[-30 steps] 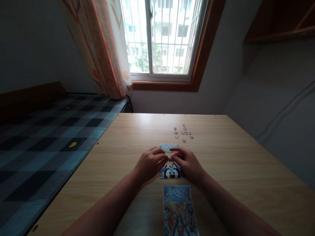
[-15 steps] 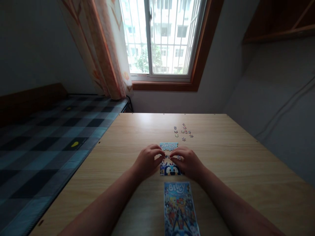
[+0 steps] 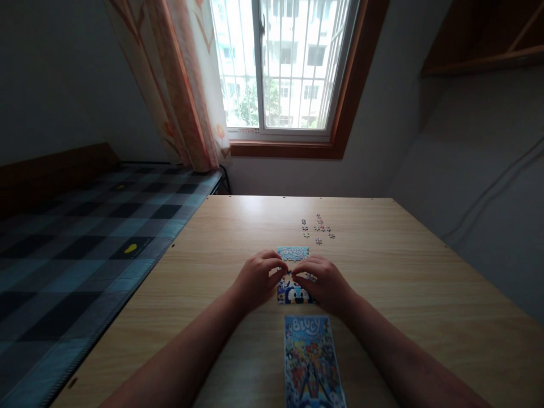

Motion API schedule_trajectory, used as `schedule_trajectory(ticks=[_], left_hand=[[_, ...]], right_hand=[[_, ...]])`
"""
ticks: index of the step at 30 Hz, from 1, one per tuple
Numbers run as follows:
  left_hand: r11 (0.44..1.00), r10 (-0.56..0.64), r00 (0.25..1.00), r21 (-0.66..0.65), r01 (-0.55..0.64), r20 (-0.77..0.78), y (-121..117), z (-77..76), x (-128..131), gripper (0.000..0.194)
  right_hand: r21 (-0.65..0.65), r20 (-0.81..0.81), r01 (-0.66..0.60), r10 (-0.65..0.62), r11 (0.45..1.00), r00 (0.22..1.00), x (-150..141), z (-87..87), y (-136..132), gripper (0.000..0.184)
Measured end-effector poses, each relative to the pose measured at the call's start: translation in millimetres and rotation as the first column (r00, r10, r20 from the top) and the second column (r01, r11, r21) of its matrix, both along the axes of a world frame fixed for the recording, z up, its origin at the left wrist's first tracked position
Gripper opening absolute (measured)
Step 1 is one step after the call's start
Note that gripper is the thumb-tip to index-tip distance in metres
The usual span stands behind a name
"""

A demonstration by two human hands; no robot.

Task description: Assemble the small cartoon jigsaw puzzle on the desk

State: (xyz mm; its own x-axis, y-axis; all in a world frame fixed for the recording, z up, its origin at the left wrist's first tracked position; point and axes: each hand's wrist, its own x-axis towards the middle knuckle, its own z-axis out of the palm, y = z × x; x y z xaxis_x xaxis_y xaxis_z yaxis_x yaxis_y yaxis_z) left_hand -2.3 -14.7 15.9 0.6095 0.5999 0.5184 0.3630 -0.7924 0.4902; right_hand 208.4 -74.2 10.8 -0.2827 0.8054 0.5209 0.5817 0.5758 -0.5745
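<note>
A partly assembled jigsaw puzzle (image 3: 293, 253) lies on the table, with a lettered strip at its far end and a blue cartoon dog face at its near end. Between these, wood shows through a gap. My left hand (image 3: 261, 279) reaches in from the left, thumb and fingers pinched at a small dark puzzle piece (image 3: 289, 271). From the right, my right hand (image 3: 323, 282) meets it there, its fingertips also pinched close to that piece. My fingers hide part of the puzzle's middle and right side.
Several loose puzzle pieces (image 3: 322, 228) are scattered beyond the puzzle. A picture sheet or box marked "Bluey" (image 3: 312, 362) lies between my forearms on the wooden table (image 3: 425, 283). A checked bed (image 3: 106, 243) stands at the left; a window (image 3: 295, 73) is ahead.
My fingertips have come slightly closer together over the puzzle's gap. The whole view has shifted a little; the loose pieces lie as before.
</note>
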Motion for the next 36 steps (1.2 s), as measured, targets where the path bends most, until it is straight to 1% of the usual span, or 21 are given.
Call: schedule_trajectory(ticks=[2, 5, 8, 13, 16, 19, 22, 25, 28, 30, 33, 36], left_hand=[[0.999, -0.007, 1.0, -0.049, 0.008, 0.026, -1, 1.1, 1, 0.011], [0.992, -0.006, 0.998, -0.127, 0.015, 0.065, -2, 1.7, 1, 0.012], [0.987, -0.01, 0.995, -0.16, 0.026, 0.1, -3, 0.9, 2, 0.013], [0.982, -0.016, 0.989, -0.182, 0.043, 0.145, -6, 1.7, 2, 0.018], [0.972, -0.02, 0.988, -0.229, 0.055, 0.155, -8, 4.2, 3, 0.021], [0.948, -0.02, 0.986, -0.31, 0.072, 0.167, -10, 5.5, 6, 0.02], [0.902, 0.016, 0.982, -0.426, 0.067, 0.188, -10, 4.5, 10, 0.019], [0.857, 0.024, 0.975, -0.506, 0.093, 0.22, -10, 2.3, 12, 0.018], [0.841, 0.026, 0.969, -0.53, 0.112, 0.245, -9, 0.1, 13, 0.017], [0.833, 0.051, 0.963, -0.544, 0.105, 0.264, -8, -1.2, 12, 0.018], [0.809, 0.077, 0.952, -0.576, 0.113, 0.296, -7, -3.1, 12, 0.018], [0.801, 0.067, 0.951, -0.584, 0.13, 0.303, -5, -4.8, 11, 0.017]], right_hand=[[-0.013, -0.023, 0.011, -0.012, 1.0, 1.0, 0, 0.2, -1, 0.008], [-0.044, -0.075, 0.045, -0.048, 0.998, 0.996, 0, -2.0, -1, 0.016], [-0.053, -0.111, 0.059, -0.065, 0.997, 0.992, 0, -5.6, 0, 0.021], [-0.016, -0.138, 0.081, -0.083, 0.997, 0.987, -2, -10.4, 1, 0.019], [-0.008, -0.14, 0.103, -0.103, 0.995, 0.985, -4, -11.0, 1, 0.016], [0.014, -0.127, 0.122, -0.119, 0.992, 0.985, -6, -10.5, 0, 0.011], [0.067, -0.101, 0.127, -0.12, 0.99, 0.988, -9, -9.8, -1, 0.007], [0.11, -0.048, 0.115, -0.11, 0.987, 0.993, -12, -8.2, -2, 0.011], [0.1, 0.005, 0.071, -0.072, 0.992, 0.997, -11, -5.4, -2, 0.014], [0.093, 0.016, 0.063, -0.065, 0.994, 0.998, -8, -3.5, -2, 0.011], [0.113, -0.002, 0.08, -0.081, 0.99, 0.997, -3, -2.1, -2, 0.005], [0.129, -0.036, 0.043, -0.039, 0.991, 0.999, 0, -1.5, 0, 0.009]])
